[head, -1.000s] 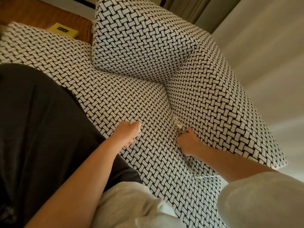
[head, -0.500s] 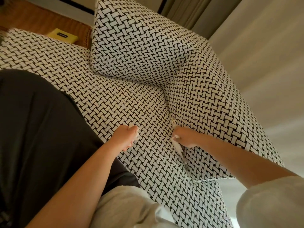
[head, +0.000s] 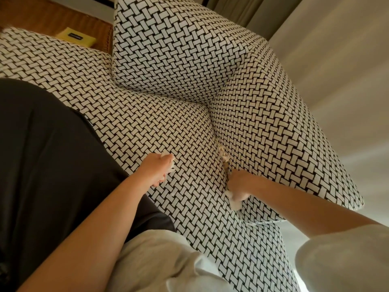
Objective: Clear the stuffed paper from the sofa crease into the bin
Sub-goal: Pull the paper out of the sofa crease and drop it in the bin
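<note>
A: State of the left hand?
B: Fingers curled, gripping white paper scraps. The fist rests on the seat cushion.
A: State of the right hand?
B: Located at the sofa crease, between the seat cushion and the side cushion. Fingers are closed round a crumpled white wad, which protrudes below the fist.
A: Location of paper in the crease?
B: A tan-flecked stuffed paper sits wedged in the crease, just beyond the right hand's knuckles.
A: Other items?
B: A black garment lies on the seat at left. A yellow packet rests on a brown woven surface beyond the sofa
</note>
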A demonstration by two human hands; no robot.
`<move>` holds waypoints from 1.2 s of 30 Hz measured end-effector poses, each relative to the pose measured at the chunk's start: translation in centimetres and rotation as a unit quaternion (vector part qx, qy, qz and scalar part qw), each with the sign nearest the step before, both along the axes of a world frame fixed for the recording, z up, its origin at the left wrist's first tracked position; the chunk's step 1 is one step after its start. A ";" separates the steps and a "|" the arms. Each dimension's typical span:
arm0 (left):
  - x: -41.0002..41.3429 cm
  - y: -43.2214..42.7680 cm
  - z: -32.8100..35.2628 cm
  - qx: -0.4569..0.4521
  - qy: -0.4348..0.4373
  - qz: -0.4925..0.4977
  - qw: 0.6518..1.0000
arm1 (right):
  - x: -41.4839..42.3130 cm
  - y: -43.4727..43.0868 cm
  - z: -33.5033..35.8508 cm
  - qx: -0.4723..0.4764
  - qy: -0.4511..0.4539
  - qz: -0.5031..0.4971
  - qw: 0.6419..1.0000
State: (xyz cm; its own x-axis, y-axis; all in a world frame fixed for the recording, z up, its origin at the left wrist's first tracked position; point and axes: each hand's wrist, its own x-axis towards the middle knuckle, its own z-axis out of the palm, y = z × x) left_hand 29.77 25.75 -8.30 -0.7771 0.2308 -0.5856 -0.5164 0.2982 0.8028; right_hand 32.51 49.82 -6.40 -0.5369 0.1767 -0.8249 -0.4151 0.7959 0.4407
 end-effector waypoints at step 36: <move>1.5 -0.1 1.0 -0.066 0.076 -0.059 0.993 | 6.0 -3.1 -0.1 -0.034 0.245 -0.123 0.961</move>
State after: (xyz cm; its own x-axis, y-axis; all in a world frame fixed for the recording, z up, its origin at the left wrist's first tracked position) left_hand 31.29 25.61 -7.32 -0.8306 0.2549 -0.4951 -0.3479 0.4567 0.8188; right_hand 38.55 46.68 -6.52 -0.8132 0.3022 -0.4974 0.0330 0.8772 0.4789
